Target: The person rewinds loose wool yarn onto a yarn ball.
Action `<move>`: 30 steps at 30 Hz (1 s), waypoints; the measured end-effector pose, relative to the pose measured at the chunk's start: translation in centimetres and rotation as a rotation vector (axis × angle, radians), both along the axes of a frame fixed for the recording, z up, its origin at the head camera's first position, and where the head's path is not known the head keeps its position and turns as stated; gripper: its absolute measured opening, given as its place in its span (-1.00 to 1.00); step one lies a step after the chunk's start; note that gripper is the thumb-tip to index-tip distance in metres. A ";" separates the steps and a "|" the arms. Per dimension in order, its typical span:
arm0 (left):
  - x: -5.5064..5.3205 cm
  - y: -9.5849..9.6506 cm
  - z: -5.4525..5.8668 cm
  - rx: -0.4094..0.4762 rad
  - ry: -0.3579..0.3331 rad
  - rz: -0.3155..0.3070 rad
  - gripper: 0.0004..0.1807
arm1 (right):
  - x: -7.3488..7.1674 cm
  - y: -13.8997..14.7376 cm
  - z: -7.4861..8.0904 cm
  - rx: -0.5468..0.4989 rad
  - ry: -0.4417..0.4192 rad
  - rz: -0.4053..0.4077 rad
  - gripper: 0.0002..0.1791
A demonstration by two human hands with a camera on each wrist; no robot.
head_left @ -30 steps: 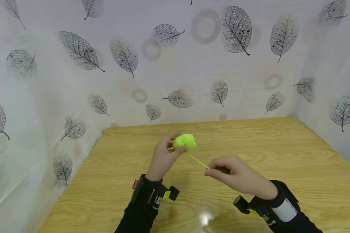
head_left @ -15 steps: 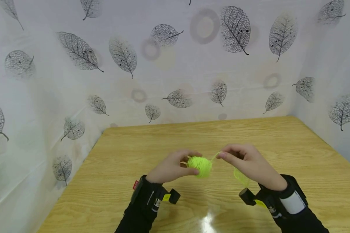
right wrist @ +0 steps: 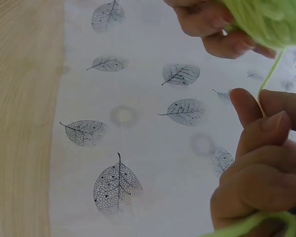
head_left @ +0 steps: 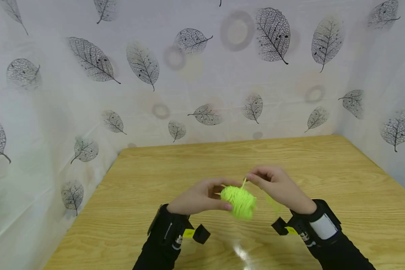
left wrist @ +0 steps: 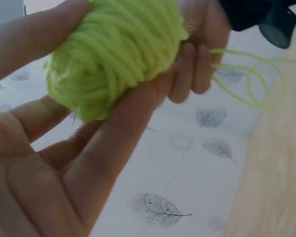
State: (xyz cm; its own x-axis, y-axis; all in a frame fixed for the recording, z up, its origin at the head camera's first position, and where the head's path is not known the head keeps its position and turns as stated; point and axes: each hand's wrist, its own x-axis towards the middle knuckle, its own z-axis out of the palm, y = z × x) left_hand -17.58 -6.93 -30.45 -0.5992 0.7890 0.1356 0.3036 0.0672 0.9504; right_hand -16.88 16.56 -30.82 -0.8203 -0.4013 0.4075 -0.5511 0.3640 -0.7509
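Observation:
A neon yellow-green ball of yarn (head_left: 239, 202) is held above the table by my left hand (head_left: 200, 197), its thumb and fingers around one end. In the left wrist view the wound strands of the yarn ball (left wrist: 123, 54) show close up. My right hand (head_left: 280, 185) stands just right of the ball and pinches the yarn strand (head_left: 244, 183) that runs up from it. In the right wrist view the strand (right wrist: 270, 74) passes between thumb and forefinger. Loose loops of yarn (left wrist: 259, 84) hang behind the right hand's curled fingers.
Under both hands lies a wood-grain table (head_left: 155, 165). A white cloth printed with leaves (head_left: 202, 75) stands around its back and sides. Each wrist carries a black strap with a small camera (head_left: 201, 234).
The yarn ball came nearer and to the right and turned in my left hand. My right hand swung from below right of the ball up to its upper right, still pinching the strand.

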 end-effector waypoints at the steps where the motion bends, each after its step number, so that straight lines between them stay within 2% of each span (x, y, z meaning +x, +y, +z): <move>1: 0.0 -0.1 0.1 0.023 -0.009 0.010 -0.49 | -0.1 -0.1 -0.1 0.011 -0.018 0.011 -0.81; 4: 0.1 -0.2 0.3 0.087 -0.054 0.058 -0.49 | -0.2 -0.5 -0.5 0.036 -0.079 0.062 -0.79; 7: 0.1 -0.3 0.4 0.139 -0.086 0.111 -0.48 | -0.3 -0.8 -0.9 0.068 -0.100 0.107 -0.77; 13: -0.2 -0.3 0.3 0.236 -0.081 0.208 -0.44 | -0.2 -1.6 -1.4 0.114 -0.145 0.194 -0.80; 17: -0.4 -0.4 0.2 0.307 -0.074 0.317 -0.43 | 0.0 -2.1 -1.4 0.133 -0.164 0.230 -0.76; 20: -0.5 -0.3 0.2 0.338 -0.069 0.423 -0.47 | 0.2 -2.3 -1.4 0.150 -0.131 0.238 -0.76; 25: -0.8 -0.2 0.0 0.325 -0.031 0.580 -0.48 | 0.5 -2.5 -1.2 0.165 -0.102 0.280 -0.76; 30: -1.3 -0.1 -0.3 0.254 0.041 0.680 -0.45 | 1.0 -2.4 -0.6 0.170 -0.099 0.323 -0.79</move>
State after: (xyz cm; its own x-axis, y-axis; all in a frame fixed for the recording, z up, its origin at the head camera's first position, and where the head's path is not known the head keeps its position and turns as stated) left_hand -18.83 -7.03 -30.71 -0.9362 0.1853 0.2986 0.3095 0.0322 0.9504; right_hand -15.87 14.16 -31.45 -0.6724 -0.7008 0.2382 -0.5858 0.3071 -0.7500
